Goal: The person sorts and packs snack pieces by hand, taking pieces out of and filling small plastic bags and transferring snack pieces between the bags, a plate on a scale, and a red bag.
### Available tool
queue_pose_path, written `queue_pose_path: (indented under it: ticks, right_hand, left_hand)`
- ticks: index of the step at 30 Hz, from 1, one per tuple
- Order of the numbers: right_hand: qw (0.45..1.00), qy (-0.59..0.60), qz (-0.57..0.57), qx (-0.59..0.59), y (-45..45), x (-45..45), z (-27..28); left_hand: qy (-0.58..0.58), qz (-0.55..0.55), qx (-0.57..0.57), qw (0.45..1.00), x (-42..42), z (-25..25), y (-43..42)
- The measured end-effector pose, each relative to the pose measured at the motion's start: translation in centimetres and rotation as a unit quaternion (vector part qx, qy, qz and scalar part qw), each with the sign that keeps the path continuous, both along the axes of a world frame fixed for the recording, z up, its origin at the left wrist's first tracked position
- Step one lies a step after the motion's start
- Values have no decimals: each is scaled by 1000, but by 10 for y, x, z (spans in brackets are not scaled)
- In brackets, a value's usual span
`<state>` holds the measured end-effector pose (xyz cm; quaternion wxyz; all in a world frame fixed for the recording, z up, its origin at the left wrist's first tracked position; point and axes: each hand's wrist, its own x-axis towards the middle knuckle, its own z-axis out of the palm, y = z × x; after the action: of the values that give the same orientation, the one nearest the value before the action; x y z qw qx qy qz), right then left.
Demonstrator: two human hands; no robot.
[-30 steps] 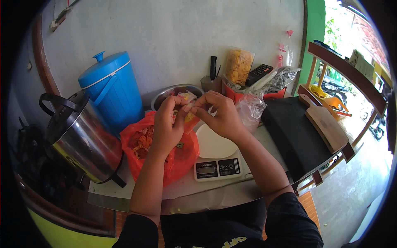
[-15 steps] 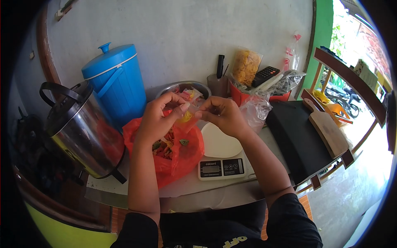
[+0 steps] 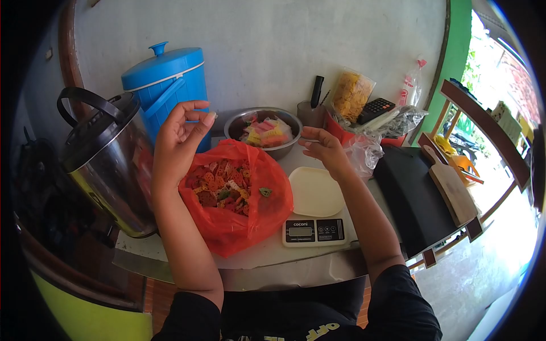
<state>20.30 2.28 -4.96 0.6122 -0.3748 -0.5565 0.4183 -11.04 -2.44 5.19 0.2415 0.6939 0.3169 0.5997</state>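
Observation:
My left hand (image 3: 181,136) is raised above the left side of a red plastic bag (image 3: 273,193), its fingers bent and apart from the thumb. I see nothing held in it. My right hand (image 3: 327,149) is just right of a steel bowl (image 3: 230,128), fingers apart, holding nothing visible. In the bowl lie small clear packets (image 3: 267,132) with pink, yellow and orange contents. Colourful lacy crackers (image 3: 219,184) fill the open red bag. Right of the bag is a kitchen scale (image 3: 314,232) with a cream weighing plate (image 3: 316,192).
At left stand a blue lidded cooler (image 3: 170,79) and a large steel pot (image 3: 111,170). A red basket (image 3: 333,125) at the back holds chips (image 3: 352,96), a calculator (image 3: 376,109) and clear plastic. A cutting board (image 3: 449,184) lies at right on a black surface (image 3: 418,204).
My hands have moved apart from a small clear packet they both held above the red bag. Packets now lie in the bowl, and the red bag's opening shows more fully.

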Motion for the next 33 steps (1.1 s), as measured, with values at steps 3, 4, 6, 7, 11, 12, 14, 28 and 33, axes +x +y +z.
queue_pose_path:
  ticks: [3, 4, 6, 7, 11, 12, 14, 28, 33]
  right_hand:
    - [980, -189, -40, 37, -3, 16, 6]
    - [961, -263, -60, 55, -4, 22, 10]
    - [936, -321, -120, 80, -13, 38, 27]
    - [920, -349, -150, 93, -17, 48, 35]
    - [886, -328, -286, 160, -31, 96, 56]
    - [876, -342, -302, 157, -32, 107, 56]
    - [854, -370, -334, 149, -30, 129, 50]
    - [696, -693, -116, -150, 22, 147, -51]
    - [726, -663, -149, -103, 4, 156, -7]
  left_hand:
    - [12, 10, -4, 1000, -1, -2, 2]
    - [15, 12, -5, 1000, -1, -3, 3]
    - [23, 16, -5, 1000, -2, -4, 5]
    - [24, 16, -7, 1000, -3, -4, 5]
    - [26, 17, -10, 999, 0, -3, 2]
    - [27, 18, -10, 999, 1, -2, 1]
    - [27, 16, -14, 999, 3, -2, 1]
    - [67, 34, -18, 997, 15, 0, -5]
    - [79, 31, -19, 996, 20, -1, -6]
